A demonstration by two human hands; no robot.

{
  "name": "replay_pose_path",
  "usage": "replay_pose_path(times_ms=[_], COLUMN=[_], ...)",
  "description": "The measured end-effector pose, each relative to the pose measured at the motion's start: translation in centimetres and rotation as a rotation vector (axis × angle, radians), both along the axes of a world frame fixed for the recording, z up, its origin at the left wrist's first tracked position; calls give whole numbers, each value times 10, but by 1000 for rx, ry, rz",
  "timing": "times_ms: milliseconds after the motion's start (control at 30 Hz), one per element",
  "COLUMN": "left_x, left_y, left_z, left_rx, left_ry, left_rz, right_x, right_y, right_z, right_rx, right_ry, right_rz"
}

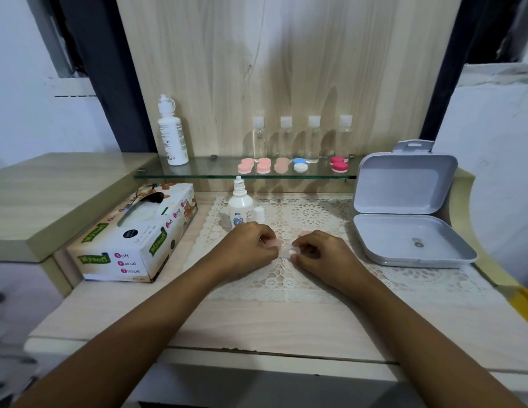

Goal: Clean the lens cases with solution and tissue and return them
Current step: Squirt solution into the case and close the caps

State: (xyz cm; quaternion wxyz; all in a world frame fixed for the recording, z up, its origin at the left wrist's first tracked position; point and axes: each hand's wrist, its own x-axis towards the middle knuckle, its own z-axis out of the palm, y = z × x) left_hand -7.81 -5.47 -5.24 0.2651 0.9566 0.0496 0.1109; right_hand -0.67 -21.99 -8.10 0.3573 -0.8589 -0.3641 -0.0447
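Over the lace mat (286, 278), my left hand (248, 248) pinches a pale pink lens case (275, 244). My right hand (321, 254) pinches the case's whitish other end (289, 252); the fingers hide most of it. A small white solution bottle (240, 204) stands uncapped just behind my left hand, its white cap (259, 214) beside it. A tissue box (133, 234) lies at the left. Several lens cases sit on the glass shelf (198, 173): pink ones (254, 166), a peach one (282, 165), a blue-and-white one (299, 164) and a red one (338, 164).
A tall white bottle (172, 134) stands at the shelf's left end. Several clear bottles (301, 136) line the wooden back panel. An open grey plastic box (404, 219) sits on the right with small metal bits inside. The desk's front edge runs below my forearms.
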Motion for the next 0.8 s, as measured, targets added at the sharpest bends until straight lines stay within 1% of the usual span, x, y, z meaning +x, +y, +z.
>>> replay_pose_path(times_ms=[167, 333, 467, 667, 800], left_x=[-4, -9, -9, -6, -8], left_y=[1, 0, -3, -3, -4], left_z=[-4, -14, -21, -25, -25], left_rx=[-41, -77, -87, -123, -193], left_ry=[5, -65, -65, -119, -131], left_rz=[-39, -50, -77, -55, -72], right_x=[-1, -1, -1, -1, -1], right_y=[-1, 0, 0, 0, 1], right_z=[0, 2, 1, 0, 1], right_rx=[-12, -18, -6, -1, -10], right_ry=[-4, -7, -9, -18, -23], right_rz=[-3, 3, 3, 8, 7])
